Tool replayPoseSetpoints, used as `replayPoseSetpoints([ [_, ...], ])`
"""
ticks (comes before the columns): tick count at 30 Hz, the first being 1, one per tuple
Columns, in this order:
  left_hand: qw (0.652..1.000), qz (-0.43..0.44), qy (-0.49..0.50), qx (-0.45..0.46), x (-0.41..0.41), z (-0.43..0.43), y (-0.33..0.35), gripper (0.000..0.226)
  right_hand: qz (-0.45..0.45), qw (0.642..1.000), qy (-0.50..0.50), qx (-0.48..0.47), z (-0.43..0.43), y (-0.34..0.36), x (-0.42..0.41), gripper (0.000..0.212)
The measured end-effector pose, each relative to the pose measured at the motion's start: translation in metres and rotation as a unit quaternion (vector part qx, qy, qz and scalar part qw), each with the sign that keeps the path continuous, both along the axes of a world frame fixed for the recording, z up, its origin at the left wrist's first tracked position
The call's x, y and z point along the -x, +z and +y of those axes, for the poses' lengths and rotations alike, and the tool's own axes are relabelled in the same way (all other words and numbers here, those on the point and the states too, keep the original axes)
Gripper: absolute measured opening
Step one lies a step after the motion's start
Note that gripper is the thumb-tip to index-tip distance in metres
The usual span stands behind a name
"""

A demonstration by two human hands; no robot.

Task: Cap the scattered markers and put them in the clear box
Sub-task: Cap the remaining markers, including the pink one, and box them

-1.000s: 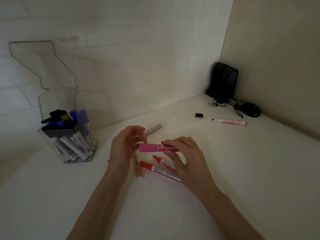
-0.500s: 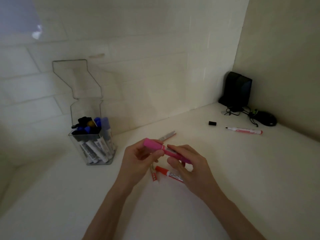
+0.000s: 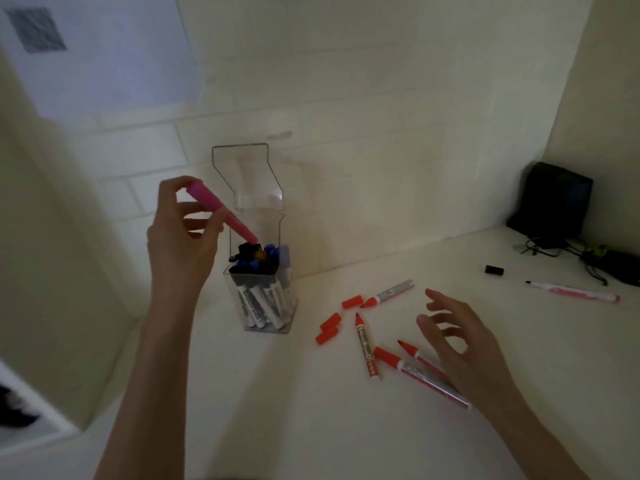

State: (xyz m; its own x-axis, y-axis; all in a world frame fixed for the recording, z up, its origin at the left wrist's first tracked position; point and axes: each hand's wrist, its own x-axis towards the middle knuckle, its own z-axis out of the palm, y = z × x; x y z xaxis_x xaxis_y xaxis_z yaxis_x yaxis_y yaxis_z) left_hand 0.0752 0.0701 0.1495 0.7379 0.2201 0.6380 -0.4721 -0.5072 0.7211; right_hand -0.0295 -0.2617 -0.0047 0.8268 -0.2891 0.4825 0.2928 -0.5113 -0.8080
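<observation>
Left hand (image 3: 180, 237) pinches pink marker (image 3: 221, 213), tilted, lower tip just over clear box (image 3: 263, 299) mouth. Right hand (image 3: 460, 344) slack, empty, right of box above red markers (image 3: 415, 368).

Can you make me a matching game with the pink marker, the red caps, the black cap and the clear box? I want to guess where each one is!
Things:
1. pink marker
2. red caps
3. black cap
4. clear box

Places or states:
A. stands open
B. lie loose between the box and the red markers
C. held in the left hand, tip down over the box
D. lies alone at the far right, near the thin pen

Pairs: 1-C, 2-B, 3-D, 4-A.
</observation>
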Motion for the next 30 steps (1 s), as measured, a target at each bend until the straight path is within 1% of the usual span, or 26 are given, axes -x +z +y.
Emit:
replayPoseSetpoints([
  [3, 0.998, 0.029, 0.004, -0.053, -0.019, -0.01, -0.006, 0.043, 0.01, 1.0, 0.004, -0.006, 0.0, -0.002, -0.001, 0.048],
  [4, 0.997, 0.036, 0.004, -0.067, -0.023, -0.015, -0.007, 0.044, 0.013, 1.0, 0.003, -0.006, 0.0, -0.002, -0.001, 0.047],
  [6, 0.995, 0.034, 0.009, -0.091, -0.03, -0.02, -0.009, 0.047, 0.015, 1.0, -0.003, -0.008, -0.001, -0.003, 0.0, 0.048],
  [9, 0.995, 0.028, 0.015, -0.098, -0.035, -0.02, -0.005, 0.051, 0.021, 1.0, -0.012, -0.008, -0.004, -0.003, 0.001, 0.049],
  [12, 0.994, 0.02, 0.029, -0.102, -0.038, -0.019, -0.003, 0.049, 0.026, 1.0, -0.011, -0.003, -0.004, -0.001, 0.001, 0.05],
  [14, 0.991, 0.02, 0.035, -0.125, -0.04, -0.018, -0.008, 0.049, 0.027, 1.0, -0.009, 0.004, -0.001, -0.001, 0.002, 0.049],
  [19, 0.98, 0.057, 0.04, -0.187, -0.045, -0.018, -0.029, 0.045, 0.028, 1.0, -0.006, 0.01, 0.0, -0.003, 0.002, 0.047],
  [22, 0.967, 0.04, 0.061, -0.243, -0.048, -0.019, -0.041, 0.038, 0.033, 0.999, -0.007, 0.015, 0.0, -0.005, 0.003, 0.05],
  [25, 0.948, 0.026, 0.107, -0.297, -0.049, -0.02, -0.049, 0.03, 0.034, 0.999, -0.008, 0.016, -0.001, -0.005, 0.003, 0.053],
  [28, 0.921, 0.006, 0.123, -0.37, -0.049, -0.017, -0.06, 0.015, 0.033, 0.999, -0.011, 0.012, -0.003, -0.003, 0.003, 0.047],
  [30, 0.908, 0.006, 0.122, -0.401, -0.048, -0.014, -0.067, 0.016, 0.034, 0.999, -0.015, 0.009, -0.003, -0.002, 0.003, 0.045],
])
